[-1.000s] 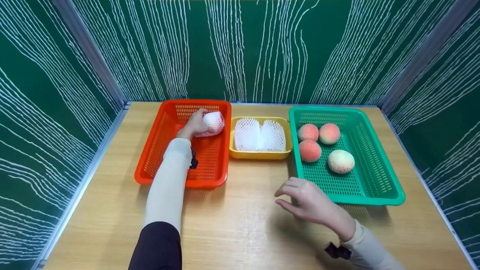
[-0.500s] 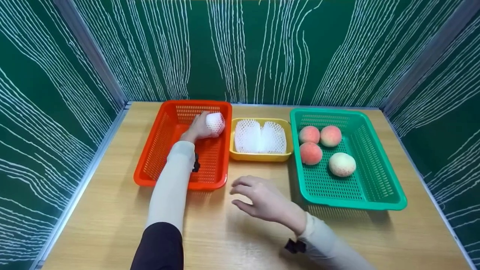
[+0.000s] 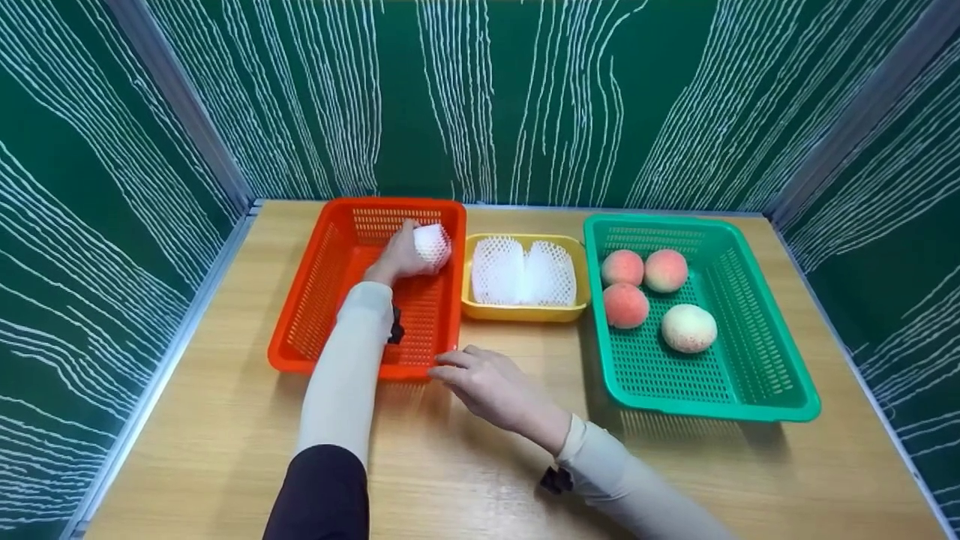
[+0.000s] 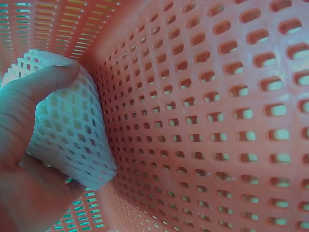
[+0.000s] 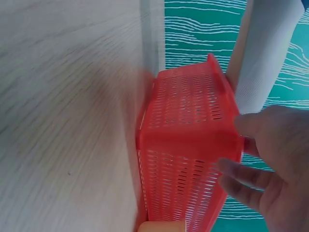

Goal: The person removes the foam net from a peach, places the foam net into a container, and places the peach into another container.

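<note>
In the head view my left hand [image 3: 399, 255] is inside the red basket [image 3: 364, 362], gripping a round thing in a white foam net [image 3: 433, 247] near the basket's right wall. The left wrist view shows the thumb laid over the foam net [image 4: 72, 113]; something yellowish shows faintly through the mesh. My right hand [image 3: 491, 386] is at the red basket's near right corner. In the right wrist view, the thumb and fingers of the right hand [image 5: 275, 169] are spread, loosely extended, around the corner of the red basket's rim [image 5: 190, 140].
A yellow tray [image 3: 525, 311] with white foam nets [image 3: 523, 274] stands between the baskets. At right, a green basket [image 3: 720, 409] holds three pink peaches [image 3: 626, 305] and one pale peach [image 3: 689, 328]. Green panels [image 3: 397, 97] with white lines enclose the wooden table [image 3: 187, 420].
My right hand has moved left, from beside the green basket to the red basket's near right corner. The left hand has shifted slightly right with the foam-netted thing, staying inside the red basket.
</note>
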